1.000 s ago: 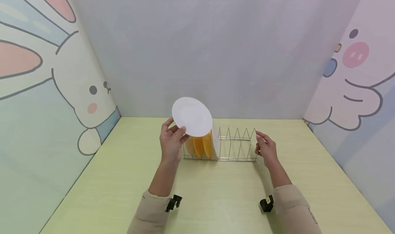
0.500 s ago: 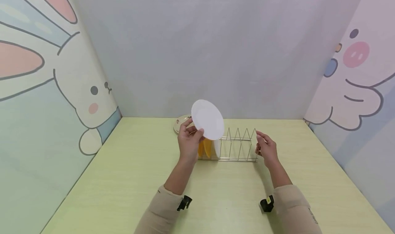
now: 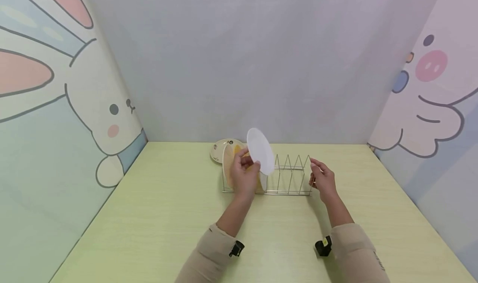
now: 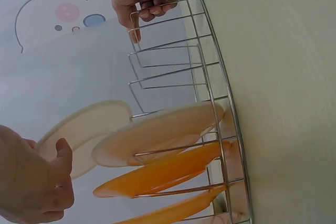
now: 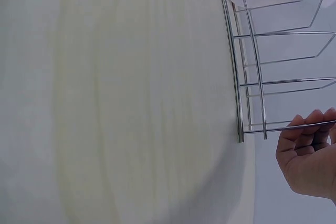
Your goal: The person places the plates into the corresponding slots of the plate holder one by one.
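A white plate [image 3: 261, 151] is tilted steeply over the middle of a wire dish rack [image 3: 287, 194]. My left hand [image 3: 244, 175] pinches it by its lower left rim, thumb on the near face. Below it, in the left wrist view, a white plate [image 4: 152, 137] and two orange plates [image 4: 157, 174] stand in rack slots, partly hidden by my hand in the head view. A pale plate [image 3: 228, 171] fills the leftmost part. At the rack's right end, my right hand [image 3: 323, 180] grips the end wire between thumb and fingers, as the right wrist view also shows.
Behind the rack's left end lies a cream plate [image 3: 216, 152] with a small dark pattern on its rim. Bare wire slots [image 3: 291, 167] run along the right half of the rack. A grey wall [image 3: 239, 67] rises at the table's back edge.
My left hand has carried the white plate rightward and slightly down over the rack, turning it more edge-on. The patterned plate behind has come into view. The right hand stays on the rack.
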Available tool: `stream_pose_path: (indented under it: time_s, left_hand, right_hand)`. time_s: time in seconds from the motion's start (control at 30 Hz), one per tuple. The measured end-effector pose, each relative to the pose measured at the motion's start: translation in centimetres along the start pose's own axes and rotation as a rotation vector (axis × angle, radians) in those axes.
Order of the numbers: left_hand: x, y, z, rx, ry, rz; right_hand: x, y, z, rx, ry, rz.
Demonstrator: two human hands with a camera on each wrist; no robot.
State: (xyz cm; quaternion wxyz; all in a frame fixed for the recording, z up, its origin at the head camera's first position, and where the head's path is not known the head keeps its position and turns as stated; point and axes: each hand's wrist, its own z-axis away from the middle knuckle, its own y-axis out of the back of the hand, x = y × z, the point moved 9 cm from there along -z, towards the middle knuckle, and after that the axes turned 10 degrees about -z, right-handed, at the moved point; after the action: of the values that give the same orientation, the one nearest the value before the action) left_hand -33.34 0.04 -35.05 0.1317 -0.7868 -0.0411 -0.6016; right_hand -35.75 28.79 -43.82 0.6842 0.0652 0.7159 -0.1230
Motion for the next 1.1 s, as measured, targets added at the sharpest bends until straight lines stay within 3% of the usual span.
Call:
stream_pose_path:
  time_s: [0.4,0.8,1.1]
  left_hand:
    - [-1.4,-1.2,1.6,0.081,-0.016,-0.100]
    - [-2.5,-2.6,2.4,0.014,-0.034,-0.101]
    - [-2.7,-3.3,3.5,0.034,-0.090,-0.187]
  right_hand:
    - [0.0,0.0,0.0,0.002,0.005,0.009]
    - [0.0,0.0,0.0,-0.001,0.000,0.012]
    - [0.1,0.1,-0.2,-0.006,-0.005,0.004]
